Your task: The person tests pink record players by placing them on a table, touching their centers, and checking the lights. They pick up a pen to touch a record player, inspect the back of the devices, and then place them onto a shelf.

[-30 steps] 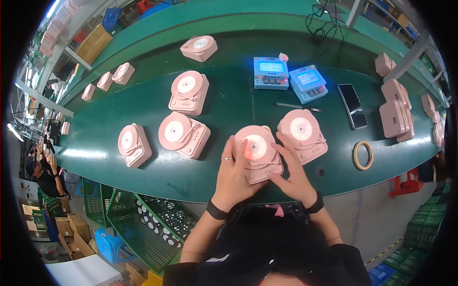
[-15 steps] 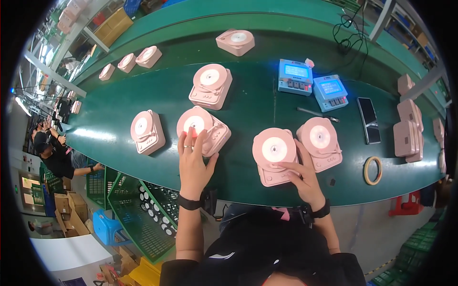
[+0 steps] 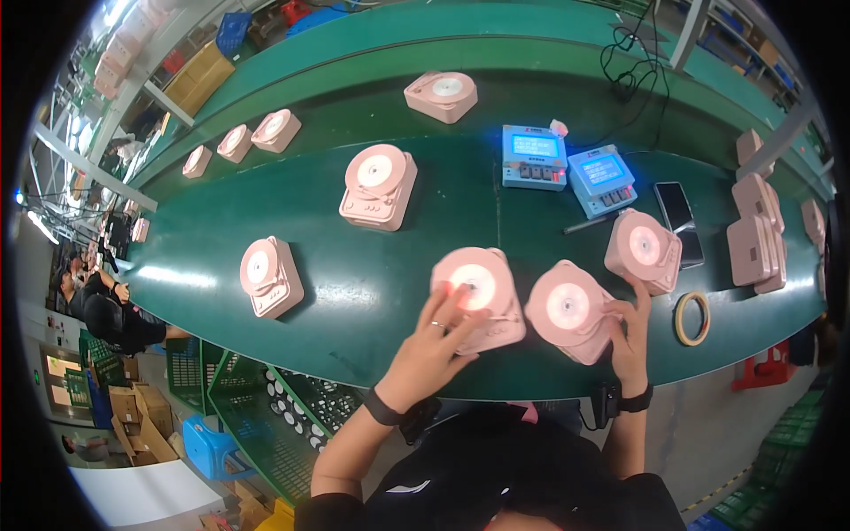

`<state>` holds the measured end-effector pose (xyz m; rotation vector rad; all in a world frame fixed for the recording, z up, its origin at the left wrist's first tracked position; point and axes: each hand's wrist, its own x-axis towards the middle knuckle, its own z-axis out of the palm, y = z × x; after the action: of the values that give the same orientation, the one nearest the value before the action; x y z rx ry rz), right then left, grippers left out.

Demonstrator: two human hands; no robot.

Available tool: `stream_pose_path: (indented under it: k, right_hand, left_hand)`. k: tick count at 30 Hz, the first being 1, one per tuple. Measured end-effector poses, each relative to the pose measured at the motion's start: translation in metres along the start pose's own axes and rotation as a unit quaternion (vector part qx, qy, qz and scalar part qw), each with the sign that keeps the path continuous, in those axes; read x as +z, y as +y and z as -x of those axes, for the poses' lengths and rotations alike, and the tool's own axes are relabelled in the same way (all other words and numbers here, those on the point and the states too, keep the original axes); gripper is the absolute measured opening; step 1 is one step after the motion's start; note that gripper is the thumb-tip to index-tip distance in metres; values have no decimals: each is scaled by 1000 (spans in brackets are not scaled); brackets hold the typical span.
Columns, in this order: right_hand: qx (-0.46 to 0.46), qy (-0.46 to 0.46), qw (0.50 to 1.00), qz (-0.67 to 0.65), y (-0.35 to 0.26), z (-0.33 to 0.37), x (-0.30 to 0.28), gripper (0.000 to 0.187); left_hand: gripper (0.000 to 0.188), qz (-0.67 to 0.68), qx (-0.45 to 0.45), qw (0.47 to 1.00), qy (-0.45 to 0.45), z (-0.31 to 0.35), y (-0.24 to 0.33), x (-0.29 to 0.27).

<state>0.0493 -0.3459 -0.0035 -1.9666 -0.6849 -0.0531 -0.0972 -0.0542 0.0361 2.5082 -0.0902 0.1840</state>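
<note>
Item: pink, boxy, plastic-looking turntable unit [image 3: 500, 305], near the green tabletop's [image 3: 354, 310] front edge; long axis away from the person, disc end far, leaning slightly left. Left hand [image 3: 429, 350]: fingers spread over its disc; grip cannot be told. Right hand [image 3: 627, 332]: fingers bent at a second pink turntable unit [image 3: 562, 310], grip likewise unclear. Since the earlier frame: first unit shifted rightward, beside the second.
</note>
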Motion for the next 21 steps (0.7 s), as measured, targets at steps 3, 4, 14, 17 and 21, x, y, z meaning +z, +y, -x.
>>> stream_pose_path:
  k: [3,4,14,17,21]
  right_hand:
    - [18,83,993,83,17,11,-12,12]
    - [18,90,992,87,17,14,-15,12]
    - [58,78,994,55,0,31,-4,68]
    - [67,76,993,66,0,25,-6,66]
    - [78,67,990,94,-4,20,-12,63]
  left_hand:
    - [64,47,58,995,-67,-34,5,-14]
    - [63,72,86,989,-101,-50,6,-20]
    - [78,-303,143,942,13,-351,-165,-80]
    - [100,-373,35,925,-62,-402,-175,-54]
    - [93,-385,56,913,-124,-428,-162,-43]
